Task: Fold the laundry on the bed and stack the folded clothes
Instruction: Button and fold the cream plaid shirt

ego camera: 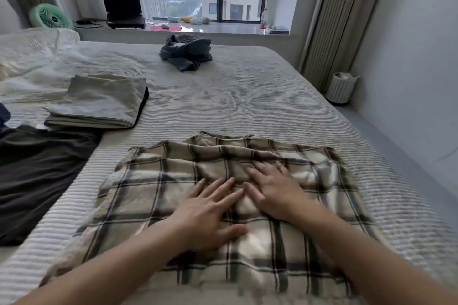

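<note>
Plaid shirt (223,200) lies spread on the bed (247,96) at 6 o'clock; left hand (208,213) and right hand (275,190) press flat on it, fingers straight, gripping nothing; folded beige stack (99,104) at 10 o'clock; crumpled grey garment (186,52) at 12.

You see a beige plaid shirt (235,195) with dark checks, a grey-beige folded stack (99,104), a charcoal garment (37,176) and a mint-green fan (50,17).
</note>
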